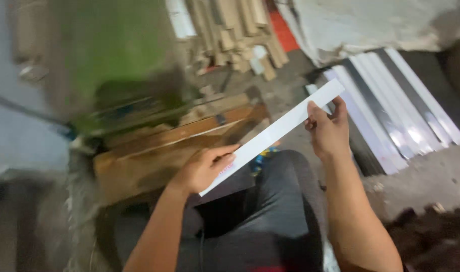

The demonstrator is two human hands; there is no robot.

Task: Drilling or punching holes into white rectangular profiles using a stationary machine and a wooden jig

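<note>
My left hand (202, 168) is closed round the lower end of the white strip (275, 133), thumb on top, fingers wrapped underneath; my right hand (328, 132) pinches the upper end, thumb on the near face, fingers behind; strip runs diagonally from centre frame up toward the upper right, held in the air above my knee (285, 201), touching nothing else.

Progress, as I read it: one strip is picked and lifted clear; it isn't on the wooden bench (164, 146) yet; no cut or mark visible on it, though blur limits that; the stack of white strips (391, 100) lying on the floor at right looks untouched.

Pose: both forearms come up from the bottom edge, left reaching toward centre, right near vertical with the wrist bent slightly inward; elbows out of view.

Outward: green machine (109, 55) upper left, heavily blurred, can't tell what kind; pile of wood offcuts (240, 30) top centre; pale sheet (371, 20) top right; dark debris (431, 236) lower right on the concrete floor (431, 171).
</note>
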